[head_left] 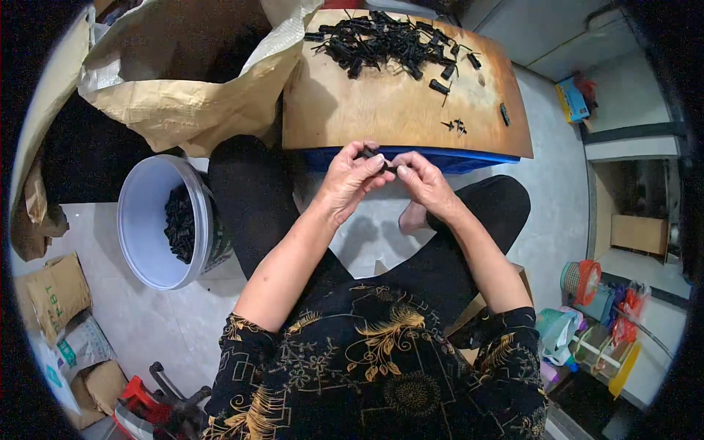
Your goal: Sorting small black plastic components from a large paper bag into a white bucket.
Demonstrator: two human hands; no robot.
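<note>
Above the gap between my knees, both hands meet at one small black plastic part (368, 154). My left hand (347, 180) is closed around it, with the thumb pressed along its side. Thumb and fingertips of my right hand (427, 185) pinch at its right end, where a short dark piece shows between the hands. Fingers cover most of the part. Just beyond, a wooden board (345, 121) bears a heap of similar black plastic parts (381, 44). A few tiny black pieces (456, 127) and a single black part (504, 114) lie nearer its right edge.
Under the board is a blue crate (455, 161). A white bucket (139, 220) with black parts inside stands left of my leg. Behind it a large open woven sack (183, 110) reaches up beside the board. Packed bags (59, 297) lie at the far left, baskets (583, 282) at right.
</note>
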